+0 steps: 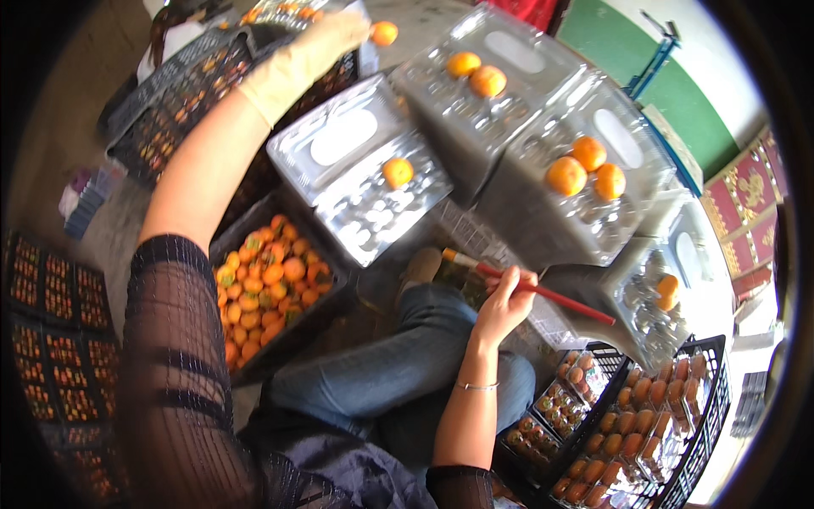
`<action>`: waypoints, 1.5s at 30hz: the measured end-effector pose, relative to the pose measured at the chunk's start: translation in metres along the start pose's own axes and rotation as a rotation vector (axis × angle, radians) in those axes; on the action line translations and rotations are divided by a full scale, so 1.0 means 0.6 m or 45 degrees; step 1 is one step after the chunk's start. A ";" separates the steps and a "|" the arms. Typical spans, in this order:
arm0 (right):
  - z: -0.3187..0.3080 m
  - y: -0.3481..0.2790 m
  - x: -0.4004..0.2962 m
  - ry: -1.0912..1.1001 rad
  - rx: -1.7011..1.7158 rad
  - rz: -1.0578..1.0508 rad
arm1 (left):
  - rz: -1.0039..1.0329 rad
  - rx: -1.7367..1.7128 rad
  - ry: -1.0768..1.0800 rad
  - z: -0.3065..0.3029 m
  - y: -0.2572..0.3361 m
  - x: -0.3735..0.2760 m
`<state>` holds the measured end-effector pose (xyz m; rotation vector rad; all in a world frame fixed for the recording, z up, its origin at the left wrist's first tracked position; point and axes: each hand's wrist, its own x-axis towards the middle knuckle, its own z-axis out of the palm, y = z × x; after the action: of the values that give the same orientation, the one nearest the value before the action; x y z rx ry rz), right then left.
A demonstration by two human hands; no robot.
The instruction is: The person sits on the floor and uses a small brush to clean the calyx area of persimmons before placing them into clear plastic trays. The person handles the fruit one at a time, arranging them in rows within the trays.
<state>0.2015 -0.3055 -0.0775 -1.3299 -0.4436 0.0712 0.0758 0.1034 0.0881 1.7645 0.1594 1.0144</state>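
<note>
My left hand (336, 35), in a cream glove, is stretched to the far side, beside an orange persimmon (384, 34). Its fingers are blurred, and I cannot tell whether they grip anything. In my right hand (507, 302) is a slim red-handled brush (575, 305) with a pale tip, held across the fingers above my knees. Between my hands lies an open clear plastic clamshell pack (381, 210) with one persimmon (398, 172) in it. Farther right, stacked clamshells hold two persimmons (488, 81), three persimmons (566, 176) and a single persimmon (668, 292).
A black crate (331, 286) of loose persimmons stands left of my legs. More full crates (63, 356) line the left side. At lower right, a black plastic crate (712, 382) holds packed clamshells of fruit. A blue metal stand (655, 63) rises at the upper right.
</note>
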 end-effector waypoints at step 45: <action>0.025 0.028 -0.009 -0.178 0.001 0.474 | -1.148 0.189 1.220 -0.290 -0.195 -0.936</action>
<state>0.1945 -0.2895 -0.0922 -1.3988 -0.3079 0.4754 -0.3596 -0.0237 -0.3036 0.9658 1.5000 1.0560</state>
